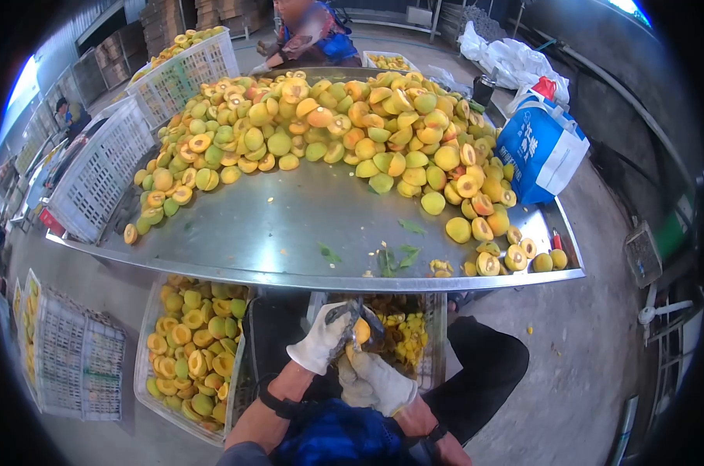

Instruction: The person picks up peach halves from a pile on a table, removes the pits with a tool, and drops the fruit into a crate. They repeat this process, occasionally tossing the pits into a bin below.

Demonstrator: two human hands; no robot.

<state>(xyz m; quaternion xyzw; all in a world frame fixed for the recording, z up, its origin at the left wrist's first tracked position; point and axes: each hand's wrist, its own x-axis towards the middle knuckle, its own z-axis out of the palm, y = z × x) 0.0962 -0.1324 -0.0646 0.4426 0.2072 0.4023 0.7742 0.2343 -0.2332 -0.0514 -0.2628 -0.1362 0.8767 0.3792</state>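
Observation:
My left hand (325, 338), in a white glove with dark, stained fingertips, is closed around a yellow peach half (362, 332) above my lap. My right hand (377, 382), in a similar glove, is just below it with curled fingers reaching up to the fruit. Whatever those fingers grip is hidden. Under both hands and to their right stands a crate (440, 342) holding yellow fruit scraps (409, 338). Left of my legs, a white crate (144, 380) is filled with halved peaches (189, 349).
A metal table (266, 225) ahead bears a big heap of peaches (305, 116). On its right stand a blue bag (538, 147) and a dark cup (483, 91). White crates (103, 171) line its left side; more crates (80, 349) sit on the floor. A co-worker (313, 35) is opposite.

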